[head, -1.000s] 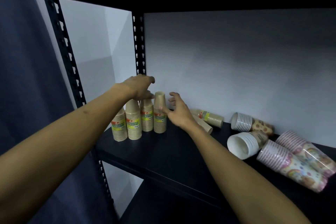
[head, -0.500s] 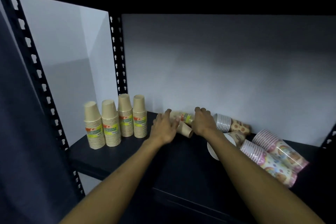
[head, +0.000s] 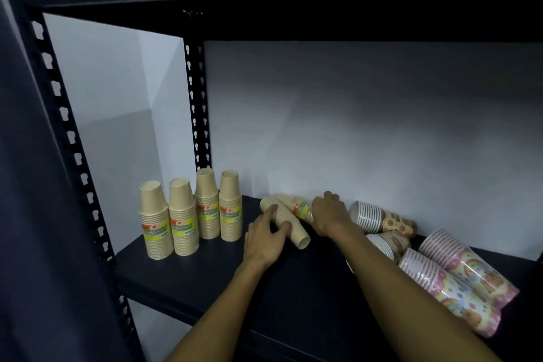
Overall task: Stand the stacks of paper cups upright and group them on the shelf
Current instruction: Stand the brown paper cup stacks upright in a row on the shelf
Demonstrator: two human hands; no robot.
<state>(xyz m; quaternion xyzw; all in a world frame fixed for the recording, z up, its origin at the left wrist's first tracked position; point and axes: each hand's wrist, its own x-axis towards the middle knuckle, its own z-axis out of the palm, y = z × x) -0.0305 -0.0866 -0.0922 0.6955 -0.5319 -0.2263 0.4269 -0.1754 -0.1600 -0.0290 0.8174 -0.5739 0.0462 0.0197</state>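
Several tan cup stacks [head: 191, 214] stand upright, mouths down, at the left end of the black shelf [head: 205, 279]. Two more tan stacks lie on their sides near the back wall. My left hand [head: 266, 239] grips the nearer lying stack [head: 291, 228], fingers and thumb curled round it. My right hand [head: 329, 213] is curled over the wide end of the farther lying stack [head: 295, 206], which has a green and orange label.
To the right lie two white stacks with a brown pattern [head: 382, 217] and two pink rainbow-print stacks [head: 458, 282], all on their sides. A perforated black upright [head: 199, 114] rises behind the standing stacks. The upper shelf [head: 293, 23] hangs overhead.
Both hands left the standing tan stacks and moved right to the two lying tan stacks. In the last half second each hand has closed round one of them.
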